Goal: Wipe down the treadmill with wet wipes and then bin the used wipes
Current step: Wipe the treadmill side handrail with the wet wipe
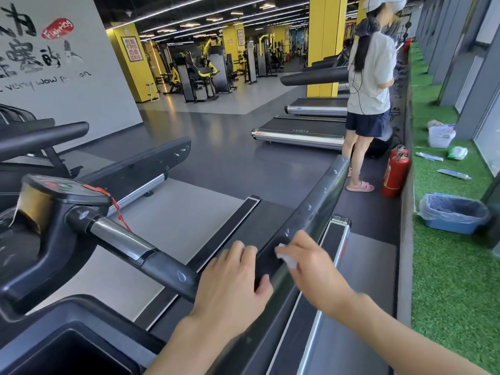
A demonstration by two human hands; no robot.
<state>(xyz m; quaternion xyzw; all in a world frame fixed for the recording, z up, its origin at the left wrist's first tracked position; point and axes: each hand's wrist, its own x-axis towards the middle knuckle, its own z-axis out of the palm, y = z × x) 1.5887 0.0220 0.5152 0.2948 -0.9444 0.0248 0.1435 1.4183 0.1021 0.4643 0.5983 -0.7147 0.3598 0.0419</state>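
Note:
I stand on a black treadmill whose right side handrail [322, 196] runs away from me. My right hand [305, 263] holds a white wet wipe [286, 257] against the near part of that rail. My left hand [232, 280] grips the same rail just beside it, thumb on the outer side. The grey belt [173, 220] lies below, and the console [62, 190] with a red cord is at the left. A blue bin [454, 215] lined with a clear bag sits on the green turf at the right.
A person [370, 85] in a white shirt stands near the rail's far end. A red fire extinguisher [396, 171] stands beside them. Bags and tubes [441, 136] lie on the turf. More treadmills [300, 133] and gym machines fill the background.

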